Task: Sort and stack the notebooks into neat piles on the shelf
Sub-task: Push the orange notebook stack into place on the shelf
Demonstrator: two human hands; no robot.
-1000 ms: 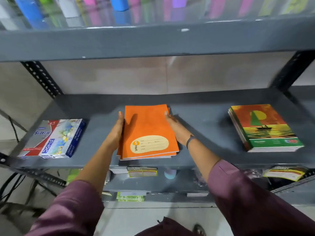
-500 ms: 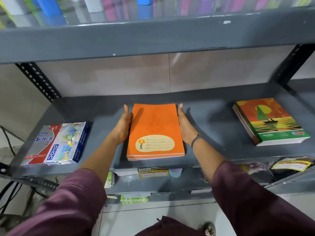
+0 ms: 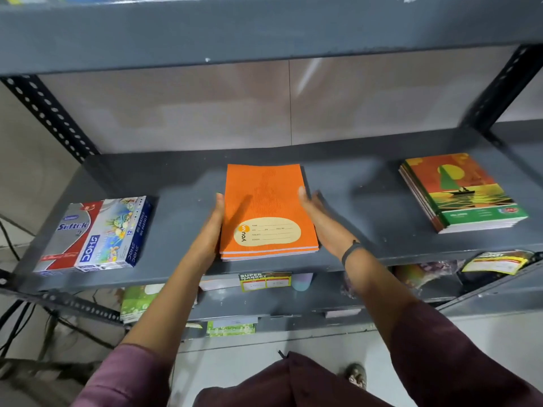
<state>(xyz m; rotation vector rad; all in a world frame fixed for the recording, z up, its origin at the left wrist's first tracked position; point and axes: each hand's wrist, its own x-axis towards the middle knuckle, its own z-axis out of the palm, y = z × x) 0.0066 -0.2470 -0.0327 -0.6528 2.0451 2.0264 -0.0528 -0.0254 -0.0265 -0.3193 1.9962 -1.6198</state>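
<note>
Midway along the grey shelf [image 3: 367,230], a person's left hand [image 3: 211,230] lies flat and unclenched against the nine-o'clock edge of the orange notebooks [image 3: 264,201]; the right hand [image 3: 318,214], also loose-fingered, sits just off the three-o'clock edge. Even pressure from both sides should square the pile.

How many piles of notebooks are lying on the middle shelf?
2. The orange pile lies in the centre between both hands; the sailboat-cover pile lies at the right end. The lower shelf is partly hidden and may hold more.
</note>
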